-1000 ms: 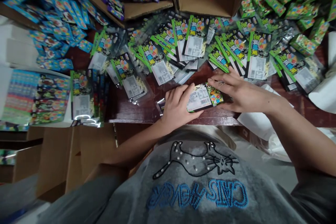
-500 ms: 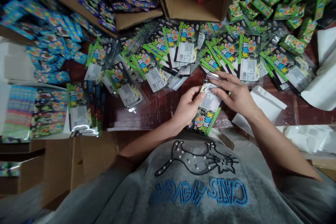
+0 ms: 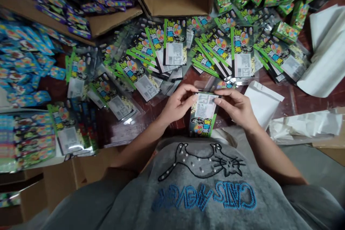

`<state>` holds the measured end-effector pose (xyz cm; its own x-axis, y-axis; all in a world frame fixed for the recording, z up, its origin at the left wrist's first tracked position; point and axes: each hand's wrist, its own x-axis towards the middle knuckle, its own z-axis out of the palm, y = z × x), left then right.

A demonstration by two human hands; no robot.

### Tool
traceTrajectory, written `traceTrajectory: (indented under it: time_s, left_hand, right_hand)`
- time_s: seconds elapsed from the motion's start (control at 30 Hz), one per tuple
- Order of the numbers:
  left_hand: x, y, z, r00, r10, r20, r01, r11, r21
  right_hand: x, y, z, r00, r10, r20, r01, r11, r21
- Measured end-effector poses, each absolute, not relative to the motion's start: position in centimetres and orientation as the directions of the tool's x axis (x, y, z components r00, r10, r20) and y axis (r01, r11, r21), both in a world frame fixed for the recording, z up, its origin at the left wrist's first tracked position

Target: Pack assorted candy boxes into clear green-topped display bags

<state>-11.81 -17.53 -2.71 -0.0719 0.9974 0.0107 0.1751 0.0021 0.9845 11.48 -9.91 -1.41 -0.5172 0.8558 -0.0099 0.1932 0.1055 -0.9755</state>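
Between my hands is a black and green candy packet (image 3: 204,115) in clear plastic, its lettering upside down and its white label near the top. My left hand (image 3: 178,105) pinches the packet's upper left corner between thumb and fingers. At the upper right corner my right hand (image 3: 237,107) pinches it too, thumb on the front. A clear plastic flap stands out beyond the top edge. Just past my fingers lie several similar packets (image 3: 175,39), overlapping in a row across the dark red table (image 3: 121,133). Near my right hand rests a white paper envelope (image 3: 262,102).
Small green boxes (image 3: 285,32) are heaped at the back right. Cardboard boxes (image 3: 178,5) at the back hold red and purple packs. Blue packs (image 3: 27,61) pile up at the left, above stacked colourful cards (image 3: 35,140). White paper (image 3: 320,61) lies at the right.
My right hand has moved from lying over the packet's top to gripping its right corner. My left hand has shifted up to the left corner, and the packet is straighter. The view has turned slightly.
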Motion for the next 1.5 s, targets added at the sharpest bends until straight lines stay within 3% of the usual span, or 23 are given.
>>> traceTrajectory:
  time_s: [0.2, 0.37, 0.47, 0.63, 0.77, 0.9, 1.0, 1.1, 1.17, 1.23, 1.4, 1.5]
  left_hand:
    - [-11.1, -15.7, -2.1, -0.139, 0.990, -0.011, -0.007, 0.011, 1.000]
    - [-11.5, -15.3, -0.8, -0.010, 1.000, -0.007, 0.072, 0.008, 0.997]
    - [-11.4, -15.0, 0.1, -0.016, 0.999, -0.033, 0.125, 0.035, 0.992]
    - [-10.4, -13.5, 1.1, -0.052, 0.992, -0.116, 0.178, 0.124, 0.976]
    - [-9.6, -12.2, 1.4, 0.091, 0.983, -0.160, 0.130, 0.147, 0.980]
    - [-8.5, -11.8, 1.2, 0.233, 0.962, -0.139, 0.065, 0.128, 0.990]
    - [-6.9, -10.8, 0.7, 0.274, 0.959, -0.079, 0.117, 0.048, 0.992]
    - [-4.5, -8.9, -0.4, 0.364, 0.931, -0.023, 0.174, -0.043, 0.984]
    - [-2.7, -7.6, -1.5, 0.443, 0.896, -0.044, 0.173, -0.037, 0.984]
    - [-1.1, -6.6, -2.7, 0.497, 0.863, -0.092, 0.173, 0.006, 0.985]
    - [0.8, -5.9, -4.0, 0.503, 0.852, -0.145, 0.238, 0.024, 0.971]
    - [0.8, -6.1, -3.3, 0.461, 0.871, -0.169, 0.327, 0.010, 0.945]
  right_hand:
    - [11.6, -10.2, -1.3, -0.434, 0.894, 0.108, 0.130, 0.181, -0.975]
    - [12.3, -9.6, -0.2, -0.523, 0.845, 0.110, 0.181, 0.237, -0.954]
    - [12.0, -9.5, 0.9, -0.502, 0.865, 0.006, 0.180, 0.111, -0.977]
    - [11.8, -8.9, 1.8, -0.381, 0.882, -0.276, 0.130, -0.245, -0.961]
    - [14.1, -8.3, 1.4, -0.421, 0.847, -0.325, 0.108, -0.309, -0.945]
    - [17.8, -8.3, 1.1, -0.554, 0.795, -0.247, 0.163, -0.188, -0.969]
    - [20.6, -6.8, 1.3, -0.592, 0.804, -0.060, 0.291, 0.143, -0.946]
    - [22.9, -3.3, 0.5, -0.521, 0.846, 0.113, 0.539, 0.429, -0.725]
    - [23.8, -0.8, -0.7, -0.565, 0.818, 0.108, 0.632, 0.513, -0.581]
    - [24.2, 1.2, -1.8, -0.649, 0.760, 0.039, 0.637, 0.571, -0.519]
    - [24.1, 2.6, -2.3, -0.723, 0.688, 0.058, 0.530, 0.607, -0.593]
    - [24.4, 2.1, -0.2, -0.646, 0.750, 0.145, 0.450, 0.527, -0.722]
